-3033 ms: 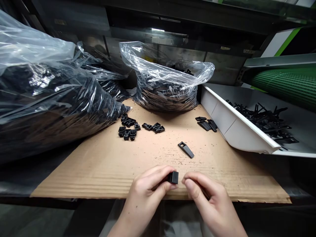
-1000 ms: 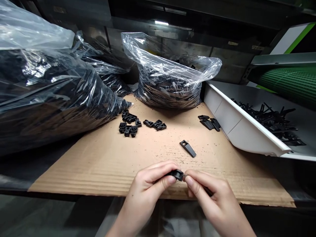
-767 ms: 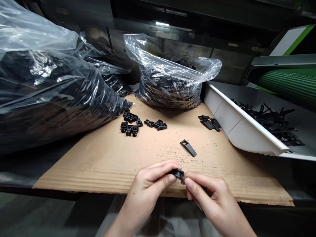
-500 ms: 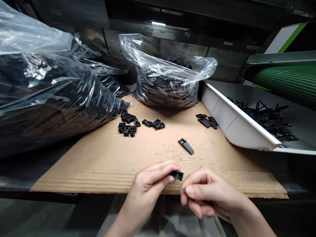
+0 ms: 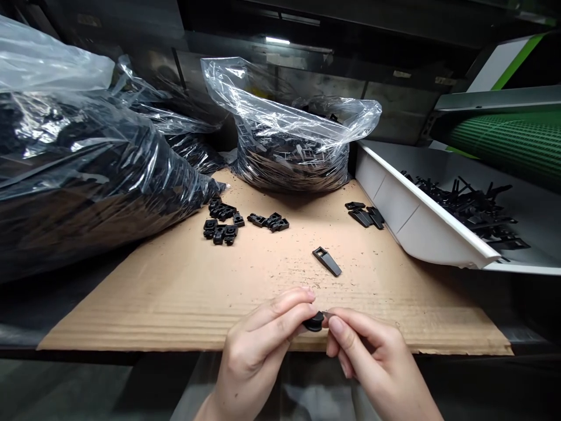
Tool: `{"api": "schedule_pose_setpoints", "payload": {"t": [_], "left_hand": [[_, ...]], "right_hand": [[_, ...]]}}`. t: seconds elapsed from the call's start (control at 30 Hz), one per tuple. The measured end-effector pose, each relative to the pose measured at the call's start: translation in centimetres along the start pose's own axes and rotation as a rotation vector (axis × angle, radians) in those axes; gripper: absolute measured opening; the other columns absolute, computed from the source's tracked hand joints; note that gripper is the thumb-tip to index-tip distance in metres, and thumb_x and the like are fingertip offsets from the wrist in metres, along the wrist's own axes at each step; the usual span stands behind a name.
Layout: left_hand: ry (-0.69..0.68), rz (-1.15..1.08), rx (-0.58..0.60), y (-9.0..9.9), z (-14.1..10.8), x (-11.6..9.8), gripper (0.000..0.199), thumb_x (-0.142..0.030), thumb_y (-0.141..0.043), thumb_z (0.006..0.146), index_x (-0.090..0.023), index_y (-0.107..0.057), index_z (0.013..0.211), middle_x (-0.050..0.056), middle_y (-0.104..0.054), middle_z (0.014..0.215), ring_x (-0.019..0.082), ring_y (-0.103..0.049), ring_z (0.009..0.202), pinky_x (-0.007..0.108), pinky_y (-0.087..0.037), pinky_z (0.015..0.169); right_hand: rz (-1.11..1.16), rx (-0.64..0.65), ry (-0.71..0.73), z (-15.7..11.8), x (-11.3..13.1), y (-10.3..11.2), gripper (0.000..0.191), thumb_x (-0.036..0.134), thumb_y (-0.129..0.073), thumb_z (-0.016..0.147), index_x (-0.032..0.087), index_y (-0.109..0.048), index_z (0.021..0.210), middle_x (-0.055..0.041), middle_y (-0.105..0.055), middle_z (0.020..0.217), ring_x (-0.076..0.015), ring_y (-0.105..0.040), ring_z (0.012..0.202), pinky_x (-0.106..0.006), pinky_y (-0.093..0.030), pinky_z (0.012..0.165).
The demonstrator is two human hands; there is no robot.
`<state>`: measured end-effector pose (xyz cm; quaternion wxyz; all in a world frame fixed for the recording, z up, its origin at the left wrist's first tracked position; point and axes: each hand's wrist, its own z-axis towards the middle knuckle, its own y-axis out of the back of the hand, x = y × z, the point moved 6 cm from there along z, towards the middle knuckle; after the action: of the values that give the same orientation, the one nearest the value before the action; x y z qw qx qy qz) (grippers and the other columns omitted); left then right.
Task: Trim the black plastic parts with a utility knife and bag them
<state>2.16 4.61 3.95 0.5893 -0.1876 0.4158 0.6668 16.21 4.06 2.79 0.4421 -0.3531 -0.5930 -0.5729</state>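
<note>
Near the front edge of the cardboard (image 5: pixel 263 275), my left hand (image 5: pixel 263 345) pinches a small black plastic part (image 5: pixel 314 322) whose rounded end faces right. My right hand (image 5: pixel 372 351) is closed on a thin, greyish blade (image 5: pixel 326 314), its tip against or very near the part's right side. Most of the blade is hidden by the fingers. Beyond the hands lies one tapered black clip (image 5: pixel 326 261) with a square hole at its wide end. Small black blocks (image 5: pixel 224 222) are grouped at the left, and more such blocks (image 5: pixel 269 221) lie right of them.
Several flat tapered clips (image 5: pixel 365 215) lie beside a white tray (image 5: pixel 427 204), which holds a heap of black parts (image 5: pixel 475 207). A clear bag (image 5: pixel 293 143) of black parts stands at the back; a large filled bag (image 5: pixel 87 169) bulges over the left. Dark crumbs speckle the cardboard.
The right hand has moved in against the left, and the blade tip now shows at the black part. The part has turned in my left fingers, showing a rounded end.
</note>
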Motion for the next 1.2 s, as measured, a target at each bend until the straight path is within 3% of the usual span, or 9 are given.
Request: {"api": "schedule_pose_setpoints", "payload": {"t": [0.27,0.5,0.67,0.73,0.8,0.9,1.0,1.1,1.2], "left_hand": [[-0.053,0.027,0.038,-0.2,0.3,-0.3,0.04,0.005,-0.05,0.077,-0.021,-0.064,0.103,0.003,-0.065,0.106,0.017,-0.061,0.096,0.024,-0.047,0.087],[0.012,-0.022,0.063,-0.2,0.5,-0.2,0.036,0.002,-0.047,0.079,-0.022,-0.067,0.098,0.002,-0.068,0.101,0.017,-0.063,0.091,0.024,-0.05,0.083],[0.074,-0.011,0.042,-0.1,0.6,0.3,0.032,-0.003,-0.051,0.078,-0.023,-0.067,0.097,0.001,-0.069,0.099,0.018,-0.063,0.092,0.025,-0.05,0.083],[0.078,-0.014,0.025,0.1,0.6,0.3,0.033,-0.003,-0.054,0.077,-0.024,-0.067,0.098,0.0,-0.07,0.097,0.016,-0.064,0.091,0.022,-0.049,0.083],[0.087,-0.024,0.02,0.2,0.5,0.3,0.034,-0.002,-0.056,0.075,-0.025,-0.067,0.097,-0.002,-0.07,0.097,0.015,-0.063,0.091,0.019,-0.048,0.084],[0.19,-0.072,0.027,0.1,0.5,0.9,0.032,-0.004,-0.061,0.073,-0.026,-0.067,0.097,-0.002,-0.07,0.096,0.015,-0.064,0.09,0.018,-0.049,0.083],[0.395,-0.214,0.033,-0.5,0.1,1.9,0.036,-0.008,-0.063,0.072,-0.025,-0.061,0.104,-0.002,-0.071,0.091,0.016,-0.066,0.082,0.02,-0.053,0.074],[0.409,-0.168,0.028,-0.5,0.1,1.4,0.026,-0.011,-0.064,0.072,-0.022,-0.063,0.095,0.0,-0.07,0.085,0.018,-0.066,0.075,0.021,-0.054,0.067],[0.177,0.11,-0.087,3.0,1.0,-1.1,0.019,-0.012,-0.064,0.072,-0.024,-0.068,0.086,0.0,-0.066,0.088,0.016,-0.063,0.079,0.017,-0.052,0.067]], "right_hand": [[0.0,0.326,-0.093,1.1,0.7,0.4,0.038,0.029,-0.041,0.087,0.014,-0.049,0.053,0.0038,-0.044,0.049,-0.0044,-0.032,0.042,-0.018,-0.023,0.039],[0.308,0.558,-0.251,1.8,-0.6,0.2,0.027,0.032,-0.048,0.085,0.012,-0.059,0.071,0.0062,-0.046,0.045,-0.0021,-0.024,0.035,-0.016,-0.017,0.035],[0.408,0.823,-0.313,0.9,-0.1,-1.0,0.025,0.032,-0.054,0.081,0.011,-0.066,0.076,0.0041,-0.052,0.049,-0.0014,-0.03,0.035,-0.015,-0.022,0.036],[0.444,0.778,-0.292,0.8,0.1,-0.8,0.025,0.033,-0.053,0.082,0.011,-0.066,0.077,0.0035,-0.053,0.052,-0.0006,-0.034,0.036,-0.014,-0.024,0.037],[0.494,0.638,-0.247,0.7,0.2,-0.4,0.022,0.033,-0.058,0.079,0.013,-0.066,0.079,0.0023,-0.056,0.058,-0.0011,-0.041,0.04,-0.013,-0.031,0.039],[0.531,0.264,-0.145,0.8,-0.2,0.7,0.017,0.029,-0.062,0.076,0.018,-0.066,0.089,0.0006,-0.06,0.07,-0.0057,-0.053,0.054,-0.016,-0.043,0.051],[0.385,-0.066,0.005,0.4,-0.4,1.4,0.017,0.026,-0.056,0.081,0.023,-0.066,0.095,-0.0007,-0.062,0.077,-0.0091,-0.057,0.062,-0.019,-0.048,0.058],[0.283,-0.046,0.12,0.3,-0.3,0.3,0.022,0.028,-0.053,0.082,0.023,-0.065,0.1,-0.0021,-0.063,0.072,-0.012,-0.059,0.055,-0.022,-0.049,0.053],[0.359,-0.062,0.029,0.4,-1.6,-0.1,0.028,0.035,-0.054,0.081,0.02,-0.064,0.103,-0.0025,-0.063,0.063,-0.0123,-0.057,0.044,-0.023,-0.048,0.043]]}}
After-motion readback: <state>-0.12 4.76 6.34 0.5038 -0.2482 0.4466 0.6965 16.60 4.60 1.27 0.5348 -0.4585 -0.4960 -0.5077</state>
